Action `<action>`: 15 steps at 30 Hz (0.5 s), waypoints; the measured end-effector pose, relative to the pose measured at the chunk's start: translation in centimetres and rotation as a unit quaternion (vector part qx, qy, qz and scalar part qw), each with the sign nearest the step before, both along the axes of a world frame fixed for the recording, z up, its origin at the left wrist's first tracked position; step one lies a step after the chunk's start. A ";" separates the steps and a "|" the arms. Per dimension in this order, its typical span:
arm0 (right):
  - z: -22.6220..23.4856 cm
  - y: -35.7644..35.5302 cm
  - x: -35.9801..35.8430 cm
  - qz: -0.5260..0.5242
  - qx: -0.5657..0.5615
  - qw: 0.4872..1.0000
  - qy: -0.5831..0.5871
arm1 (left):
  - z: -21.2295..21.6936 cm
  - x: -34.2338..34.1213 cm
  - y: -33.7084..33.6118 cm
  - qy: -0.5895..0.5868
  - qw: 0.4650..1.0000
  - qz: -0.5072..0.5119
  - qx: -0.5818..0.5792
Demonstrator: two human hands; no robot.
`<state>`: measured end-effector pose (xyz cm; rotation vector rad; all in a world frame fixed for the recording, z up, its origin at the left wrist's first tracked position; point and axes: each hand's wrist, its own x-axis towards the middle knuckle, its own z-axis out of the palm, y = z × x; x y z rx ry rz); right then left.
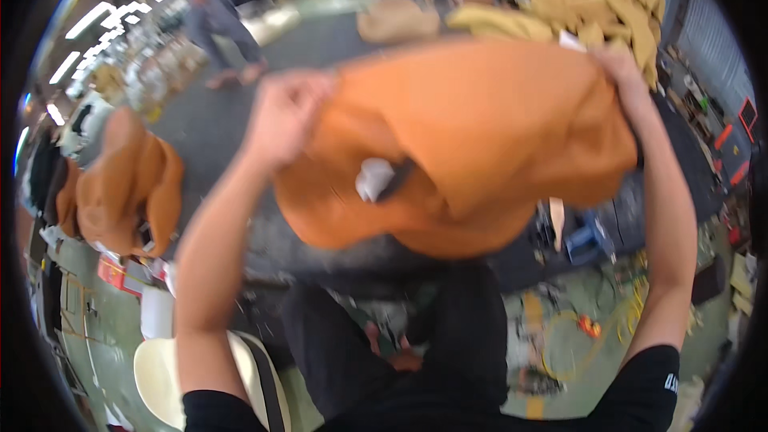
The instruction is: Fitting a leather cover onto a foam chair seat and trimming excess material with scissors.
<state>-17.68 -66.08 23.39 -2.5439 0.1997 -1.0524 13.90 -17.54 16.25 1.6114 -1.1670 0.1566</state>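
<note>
A large orange-tan upholstery cover [496, 120], leather-like and loosely folded, is stretched between my two hands above the dark table. My left hand [290, 112] pinches its upper left edge, the fingers closed. At the upper right edge my right hand [618, 72] grips the cover, its fingertips partly hidden and blurred by motion. A white tag [374, 179] shows in a fold on the cover's left side, beside a dark strip. The cover's lower part hangs down toward the table's near edge.
On the dark table [212, 124] are stacked orange-tan covers [128, 184] at left, and a tan rounded piece [398, 18] and yellow fabric [600, 4] at the back. A blue tool [590, 240] lies at right. A person [216, 8] stands beyond; a cream chair [160, 376] is near my left.
</note>
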 end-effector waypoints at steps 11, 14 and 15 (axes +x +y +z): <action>0.8 -5.2 18.2 0.038 0.440 0.896 0.041 | 3.5 20.2 -10.5 0.059 0.990 0.010 0.125; 0.9 -9.0 22.8 0.023 0.349 0.933 0.086 | 6.5 20.2 -12.8 -0.044 0.978 0.102 0.175; 0.8 -13.4 22.4 0.017 0.325 0.940 0.098 | 8.0 19.2 -14.4 -0.047 0.977 0.101 0.180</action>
